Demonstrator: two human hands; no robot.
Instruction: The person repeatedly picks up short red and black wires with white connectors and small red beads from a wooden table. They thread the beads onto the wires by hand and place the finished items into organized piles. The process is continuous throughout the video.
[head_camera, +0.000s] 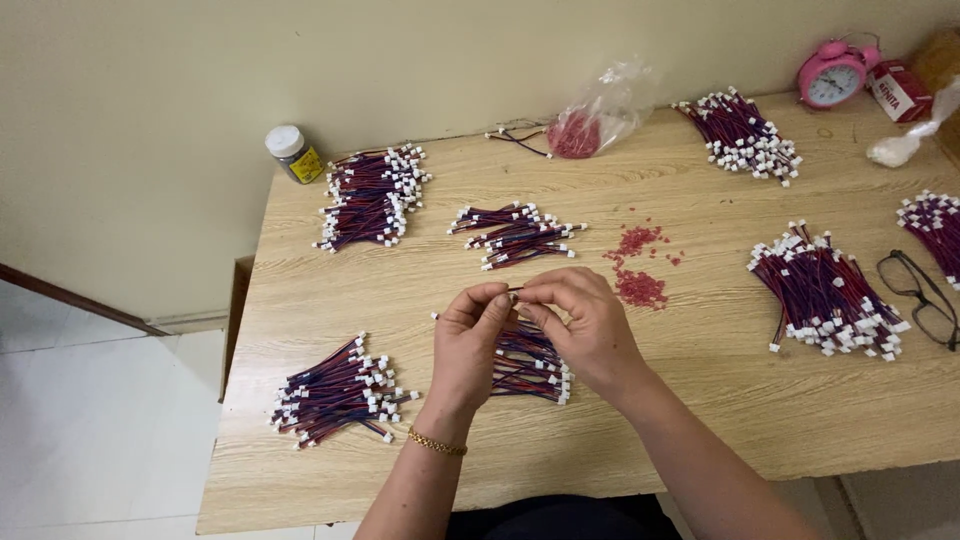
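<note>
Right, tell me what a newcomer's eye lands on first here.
First, the two hands meeting at the middle of the light wooden table: the left hand and right hand pinch a thin red-and-blue wire lead between their fingers. Next, the bundles of red-and-blue wires with white plugs heaped all around, and the round pink alarm clock at the far right corner.
</note>
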